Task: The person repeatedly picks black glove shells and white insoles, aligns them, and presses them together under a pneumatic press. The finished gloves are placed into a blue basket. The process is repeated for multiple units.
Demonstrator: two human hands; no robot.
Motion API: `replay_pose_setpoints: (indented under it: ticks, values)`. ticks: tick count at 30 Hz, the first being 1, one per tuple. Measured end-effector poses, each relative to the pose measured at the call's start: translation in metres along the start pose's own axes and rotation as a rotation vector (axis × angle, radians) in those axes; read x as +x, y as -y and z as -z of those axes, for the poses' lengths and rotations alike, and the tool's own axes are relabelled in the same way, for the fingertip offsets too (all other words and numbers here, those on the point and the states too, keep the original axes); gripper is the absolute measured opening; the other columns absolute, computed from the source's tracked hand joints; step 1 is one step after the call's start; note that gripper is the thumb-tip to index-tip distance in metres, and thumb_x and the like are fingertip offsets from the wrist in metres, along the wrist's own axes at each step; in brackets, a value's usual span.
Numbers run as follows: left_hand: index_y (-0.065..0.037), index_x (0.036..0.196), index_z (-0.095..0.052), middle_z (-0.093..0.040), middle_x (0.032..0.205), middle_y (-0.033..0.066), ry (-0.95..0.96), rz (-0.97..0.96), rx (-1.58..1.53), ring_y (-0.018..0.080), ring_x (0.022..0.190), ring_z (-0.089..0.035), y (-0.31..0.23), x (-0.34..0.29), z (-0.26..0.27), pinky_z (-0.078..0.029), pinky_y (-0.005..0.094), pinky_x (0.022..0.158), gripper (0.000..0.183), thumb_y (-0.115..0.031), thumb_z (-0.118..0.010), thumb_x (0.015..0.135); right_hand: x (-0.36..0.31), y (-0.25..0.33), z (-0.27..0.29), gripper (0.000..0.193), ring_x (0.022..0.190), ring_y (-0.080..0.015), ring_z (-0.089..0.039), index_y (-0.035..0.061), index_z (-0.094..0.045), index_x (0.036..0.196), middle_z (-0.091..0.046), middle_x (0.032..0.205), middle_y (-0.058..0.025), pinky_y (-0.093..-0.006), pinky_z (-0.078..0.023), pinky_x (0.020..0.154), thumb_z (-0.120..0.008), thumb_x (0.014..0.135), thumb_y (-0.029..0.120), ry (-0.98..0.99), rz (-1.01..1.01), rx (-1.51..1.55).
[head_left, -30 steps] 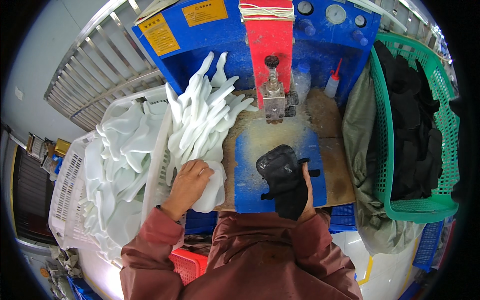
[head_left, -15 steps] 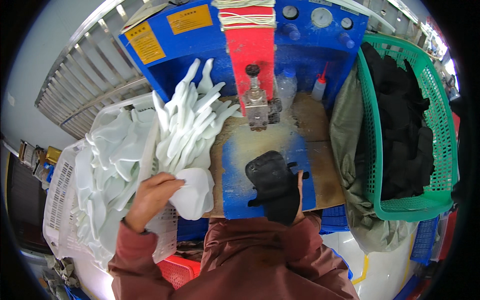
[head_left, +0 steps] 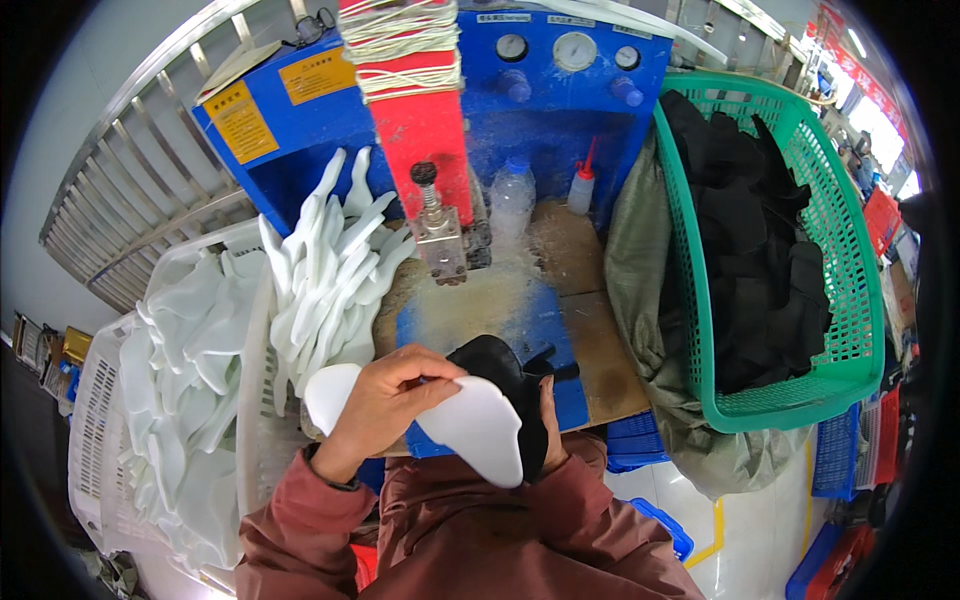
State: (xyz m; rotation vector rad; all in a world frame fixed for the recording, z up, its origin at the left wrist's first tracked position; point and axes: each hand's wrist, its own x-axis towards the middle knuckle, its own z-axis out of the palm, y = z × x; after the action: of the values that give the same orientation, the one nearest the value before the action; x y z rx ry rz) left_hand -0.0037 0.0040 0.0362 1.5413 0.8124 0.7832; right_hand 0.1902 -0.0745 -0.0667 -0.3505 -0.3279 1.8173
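My left hand [head_left: 385,405] is closed on a smooth white insole-shaped piece [head_left: 475,435], its fingertips pinching it near the middle. The wider end of the white piece overlaps a black shoe-shaped piece [head_left: 490,358] with a strap-like tab. My right hand [head_left: 549,425] grips the black piece along its right side, and most of its fingers are hidden underneath. Both pieces are held just over the near edge of a blue work plate [head_left: 560,385]. Beyond my hands hangs a red machine arm [head_left: 420,140] with a metal head [head_left: 440,245].
White pieces [head_left: 330,280] lie heaped on the bench's left, beside a white crate [head_left: 255,400] full of more. A green basket [head_left: 705,380] of black pieces [head_left: 760,250] stands at right. A clear bottle [head_left: 513,200] and a red-tipped squeeze bottle [head_left: 582,188] stand behind the plate.
My left hand has carried the white piece rightward from beside the heap to over the black piece. The black piece has come nearer to me, and the view has shifted right.
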Motion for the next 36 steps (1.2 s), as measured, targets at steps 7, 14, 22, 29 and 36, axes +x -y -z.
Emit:
replay_pose_setpoints:
  ticks: [7, 14, 22, 29, 36]
  values:
    - [0.0, 0.107, -0.076, -0.07, 0.095, 0.0042, -0.156, -0.034, 0.164, 0.0119, 0.085, -0.063, 0.021, 0.016, -0.017, -0.049, 0.0263, 0.076, 0.015, -0.005, -0.077, 0.092, -0.005, 0.005, -0.006, 0.093, 0.137, -0.0341, -0.054, 0.0057, -0.033, 0.16, -0.049, 0.155, -0.0178, -0.0472, -0.046, 0.114, -0.028, 0.101, 0.077, -0.162, -0.065, -0.104]
    - [0.0, 0.105, -0.076, -0.068, 0.093, 0.0035, -0.229, -0.022, 0.179, 0.0102, 0.082, -0.062, 0.034, 0.018, -0.016, -0.048, 0.0246, 0.072, 0.014, -0.005, -0.077, 0.092, -0.007, -0.001, -0.002, 0.09, 0.136, -0.0333, -0.056, 0.0053, -0.033, 0.16, -0.05, 0.154, -0.0172, -0.0455, -0.047, 0.114, -0.029, 0.102, 0.074, -0.167, -0.068, -0.073]
    - [0.002, 0.104, -0.076, -0.068, 0.096, 0.0043, -0.277, -0.087, 0.196, 0.0104, 0.086, -0.062, 0.044, 0.019, -0.018, -0.048, 0.0238, 0.075, 0.013, -0.001, -0.076, 0.091, -0.004, -0.007, 0.008, 0.086, 0.136, -0.0315, -0.056, 0.005, -0.033, 0.16, -0.05, 0.154, -0.016, -0.045, -0.047, 0.113, -0.03, 0.104, 0.07, -0.173, -0.06, -0.079]
    - [-0.001, 0.106, -0.077, -0.068, 0.096, 0.0078, -0.287, -0.097, 0.357, 0.0176, 0.085, -0.065, 0.042, 0.021, -0.021, -0.05, 0.029, 0.074, 0.017, -0.007, -0.078, 0.091, -0.008, -0.004, 0.011, 0.085, 0.136, -0.0309, -0.056, 0.0053, -0.033, 0.16, -0.05, 0.154, -0.0151, -0.0441, -0.047, 0.113, -0.03, 0.105, 0.07, -0.172, -0.089, -0.08]
    - [0.002, 0.102, -0.073, -0.065, 0.096, 0.0077, -0.221, -0.042, 0.37, 0.0171, 0.086, -0.063, 0.043, 0.024, -0.019, -0.05, 0.0289, 0.077, 0.014, -0.008, -0.076, 0.091, -0.01, -0.005, 0.016, 0.085, 0.134, -0.0289, -0.057, 0.0055, -0.035, 0.159, -0.052, 0.153, -0.0135, -0.0428, -0.047, 0.113, -0.029, 0.105, 0.071, -0.12, -0.098, -0.032]
